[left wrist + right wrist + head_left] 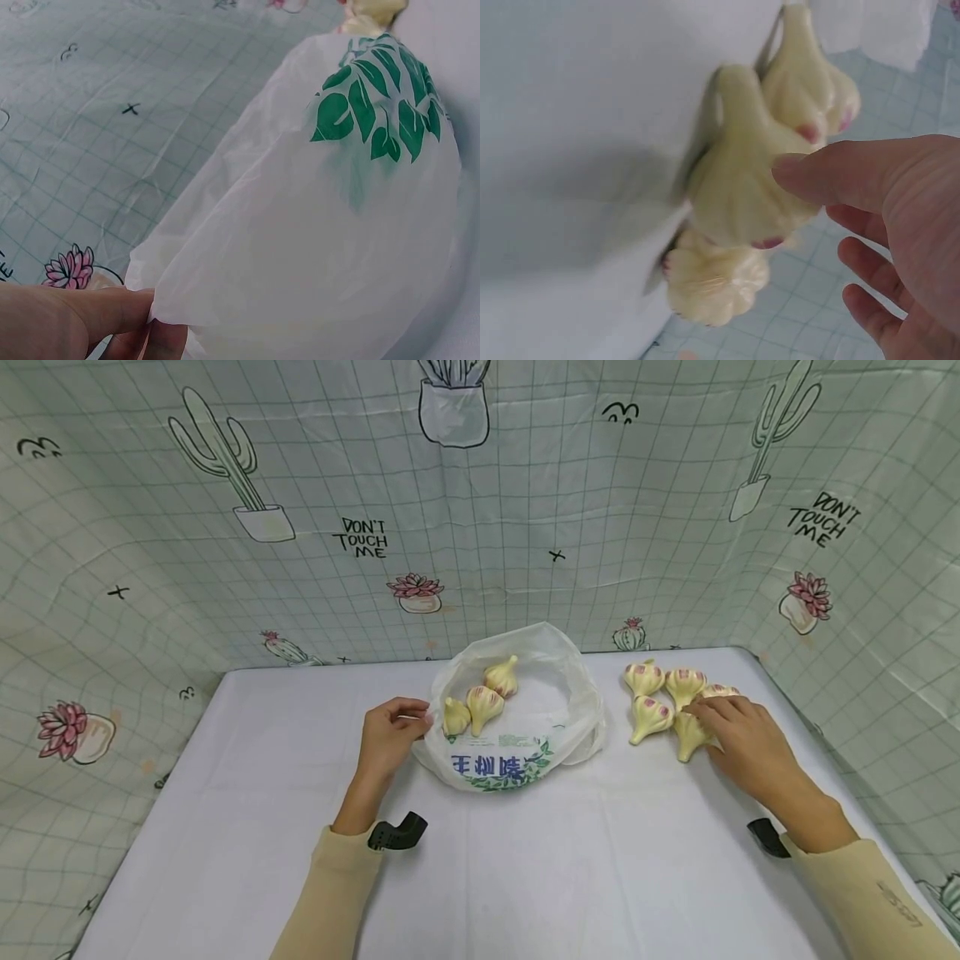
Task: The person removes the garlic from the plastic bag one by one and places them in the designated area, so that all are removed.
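My left hand (390, 735) pinches the left rim of a white plastic bag (292, 247), printed with green leaves and blue characters. The bag's mouth is spread wide, and three garlic bulbs (485, 703) lie inside at the left. At the right, my right hand (746, 747) reaches over a group of several pale garlic bulbs with pink marks. Its thumb (802, 174) overlaps the nearest garlic bulb (735, 180) in the right wrist view, while the other fingers are loosely bent beyond it. Another garlic bulb (718, 691) is partly hidden by this hand.
A white cloth covers the table (525, 877). Behind and at both sides hangs a checked curtain (495, 552) with cactus drawings. Between the bag and my right hand lie further garlic bulbs (650, 717). Black straps (397, 832) sit at both wrists.
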`<state>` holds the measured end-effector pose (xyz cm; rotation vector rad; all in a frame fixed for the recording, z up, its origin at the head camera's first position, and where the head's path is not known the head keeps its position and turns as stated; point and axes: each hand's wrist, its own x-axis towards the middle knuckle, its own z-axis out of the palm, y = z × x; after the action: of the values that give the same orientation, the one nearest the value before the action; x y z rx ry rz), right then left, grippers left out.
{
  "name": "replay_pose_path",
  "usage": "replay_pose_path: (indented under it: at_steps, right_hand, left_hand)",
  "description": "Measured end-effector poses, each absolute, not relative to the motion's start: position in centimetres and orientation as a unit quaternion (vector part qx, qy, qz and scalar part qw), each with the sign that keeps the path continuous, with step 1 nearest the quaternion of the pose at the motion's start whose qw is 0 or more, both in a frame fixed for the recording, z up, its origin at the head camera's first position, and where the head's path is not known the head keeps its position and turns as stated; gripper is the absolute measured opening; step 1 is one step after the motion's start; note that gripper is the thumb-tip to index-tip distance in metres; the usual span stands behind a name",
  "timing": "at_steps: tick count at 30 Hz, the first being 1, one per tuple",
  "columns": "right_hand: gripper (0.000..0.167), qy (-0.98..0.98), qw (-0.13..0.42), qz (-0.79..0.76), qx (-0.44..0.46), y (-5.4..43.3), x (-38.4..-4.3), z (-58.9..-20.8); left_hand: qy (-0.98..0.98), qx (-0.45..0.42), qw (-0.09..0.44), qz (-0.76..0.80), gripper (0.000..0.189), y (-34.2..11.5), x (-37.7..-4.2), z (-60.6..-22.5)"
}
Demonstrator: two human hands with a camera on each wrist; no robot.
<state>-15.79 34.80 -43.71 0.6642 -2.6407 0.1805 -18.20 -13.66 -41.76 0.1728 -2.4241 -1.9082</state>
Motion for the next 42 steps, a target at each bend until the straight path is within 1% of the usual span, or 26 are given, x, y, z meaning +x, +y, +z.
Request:
replay_pose_path:
  at_steps: [5, 12, 17, 23, 30, 36, 42]
  right_hand:
    - [0.072, -0.940, 0.215, 0.072, 0.256, 33.4, -15.7, -42.4]
    - [0.065, -0.928, 0.223, 0.097, 0.283, 29.9, -15.7, -40.9]
    - [0.060, -0.920, 0.218, 0.108, 0.308, 27.4, -15.8, -40.5]
    - [0.054, -0.910, 0.206, 0.122, 0.339, 24.6, -16.4, -40.7]
    - [0.050, -0.910, 0.182, 0.133, 0.347, 21.7, -17.1, -41.2]
    - [0.051, -0.918, 0.159, 0.136, 0.336, 19.1, -17.7, -41.1]
    - [0.056, -0.926, 0.137, 0.127, 0.329, 16.7, -18.4, -40.9]
  left_hand:
    - [-0.786, 0.060, 0.026, -0.615, 0.019, -13.6, -18.3, -41.6]
    - [-0.788, 0.061, 0.027, -0.612, 0.018, -13.6, -18.4, -41.5]
    - [-0.790, 0.058, 0.027, -0.609, 0.018, -13.5, -18.6, -41.5]
    - [-0.786, 0.053, 0.029, -0.616, 0.018, -13.5, -18.8, -41.5]
    - [-0.787, 0.058, 0.022, -0.614, 0.018, -13.4, -18.6, -41.6]
    - [-0.785, 0.060, 0.019, -0.616, 0.018, -13.3, -18.4, -41.8]
    - [-0.782, 0.055, 0.020, -0.620, 0.017, -13.1, -18.3, -41.8]
